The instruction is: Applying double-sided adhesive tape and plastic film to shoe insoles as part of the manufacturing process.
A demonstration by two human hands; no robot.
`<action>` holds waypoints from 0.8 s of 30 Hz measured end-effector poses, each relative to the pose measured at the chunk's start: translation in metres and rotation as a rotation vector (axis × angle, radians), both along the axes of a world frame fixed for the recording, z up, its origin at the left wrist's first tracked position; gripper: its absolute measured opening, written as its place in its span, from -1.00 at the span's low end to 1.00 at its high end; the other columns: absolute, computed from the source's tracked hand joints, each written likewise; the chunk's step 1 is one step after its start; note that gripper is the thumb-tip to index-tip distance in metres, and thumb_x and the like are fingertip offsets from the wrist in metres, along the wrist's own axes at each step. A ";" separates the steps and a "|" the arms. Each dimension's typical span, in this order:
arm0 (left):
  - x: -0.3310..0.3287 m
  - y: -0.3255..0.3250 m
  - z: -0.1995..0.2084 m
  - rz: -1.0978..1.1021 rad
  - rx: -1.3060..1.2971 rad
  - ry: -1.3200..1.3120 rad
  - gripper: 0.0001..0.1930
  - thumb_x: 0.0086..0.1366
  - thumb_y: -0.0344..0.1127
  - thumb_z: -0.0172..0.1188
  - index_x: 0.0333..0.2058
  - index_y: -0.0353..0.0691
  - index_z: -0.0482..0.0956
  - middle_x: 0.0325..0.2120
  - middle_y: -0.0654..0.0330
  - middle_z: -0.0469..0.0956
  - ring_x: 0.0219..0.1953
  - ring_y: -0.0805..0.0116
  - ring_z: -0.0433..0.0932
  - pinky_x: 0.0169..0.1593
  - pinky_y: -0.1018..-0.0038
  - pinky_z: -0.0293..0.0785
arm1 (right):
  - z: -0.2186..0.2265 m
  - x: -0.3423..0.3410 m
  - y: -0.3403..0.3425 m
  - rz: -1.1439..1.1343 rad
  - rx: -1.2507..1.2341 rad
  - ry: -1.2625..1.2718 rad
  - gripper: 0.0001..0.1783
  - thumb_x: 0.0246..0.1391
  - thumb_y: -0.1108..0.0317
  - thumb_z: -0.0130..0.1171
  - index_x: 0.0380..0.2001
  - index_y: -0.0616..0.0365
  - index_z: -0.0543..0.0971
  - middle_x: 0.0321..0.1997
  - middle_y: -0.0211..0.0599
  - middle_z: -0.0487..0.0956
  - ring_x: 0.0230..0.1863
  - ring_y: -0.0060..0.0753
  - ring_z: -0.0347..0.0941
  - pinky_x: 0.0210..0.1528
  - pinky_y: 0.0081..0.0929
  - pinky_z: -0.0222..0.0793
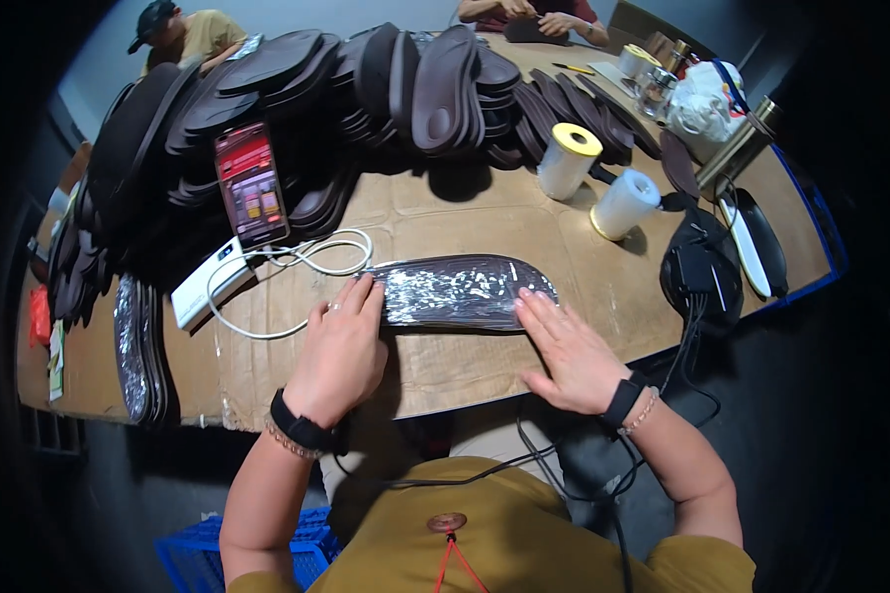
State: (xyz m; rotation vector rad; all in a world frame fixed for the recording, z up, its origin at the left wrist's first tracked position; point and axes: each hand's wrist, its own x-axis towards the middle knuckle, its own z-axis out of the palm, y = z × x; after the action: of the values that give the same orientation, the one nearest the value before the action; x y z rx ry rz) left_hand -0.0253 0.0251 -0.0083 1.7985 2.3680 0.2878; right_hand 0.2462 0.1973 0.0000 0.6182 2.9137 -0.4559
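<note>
A dark brown insole bundle (450,291) in shiny clear film lies crosswise on the table in front of me. My left hand (346,346) rests over its left end, fingers stretched out and held close together. On the right end, the extended fingers of my right hand (576,354) lie flat on the film, with the thumb apart. Neither hand is wrapped around the bundle. A white cable (257,334) loops just left of my left hand, running from a white power bank (211,284).
Tall piles of dark insoles (267,79) line the far side. A lit phone (250,185) leans against them. Two film rolls (625,205) stand beyond my right hand, near a black pouch (700,272) with cables. More film-wrapped insoles (140,346) lie left. Two people (193,38) sit across.
</note>
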 end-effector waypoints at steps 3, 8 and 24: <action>-0.009 0.013 0.003 0.060 0.217 0.017 -0.20 0.17 -0.27 0.40 0.37 -0.31 0.34 0.38 -0.11 0.34 0.50 -0.14 0.19 0.44 -0.10 0.14 | 0.009 -0.005 0.010 0.021 0.002 -0.003 -0.17 0.32 -0.04 0.10 0.47 0.28 0.27 0.58 0.05 0.24 0.60 0.02 0.12 0.62 0.13 -0.09; -0.018 0.034 0.028 -0.036 0.062 -0.028 -0.12 -0.03 -0.08 0.60 0.24 -0.34 0.47 0.11 -0.04 0.54 0.28 -0.06 0.44 0.37 0.02 0.23 | 0.022 -0.019 0.006 0.018 0.114 -0.023 -0.25 0.33 -0.02 0.15 0.36 0.35 0.39 0.45 0.09 0.41 0.48 0.02 0.31 0.54 0.15 0.09; 0.057 -0.044 0.006 0.114 0.171 -0.194 -0.22 0.00 -0.31 0.57 0.20 -0.33 0.43 0.07 -0.08 0.43 0.11 -0.14 0.45 0.19 0.11 0.43 | -0.008 -0.024 -0.045 0.027 0.038 0.213 0.10 0.31 -0.25 0.12 0.51 0.48 0.04 0.64 0.28 0.00 0.68 0.17 -0.13 0.66 0.00 -0.21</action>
State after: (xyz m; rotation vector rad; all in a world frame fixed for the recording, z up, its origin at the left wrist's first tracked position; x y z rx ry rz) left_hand 0.0318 -0.0185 -0.0019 1.6194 2.3734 0.6668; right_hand 0.2223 0.1522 -0.0077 0.5662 3.1337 -0.4930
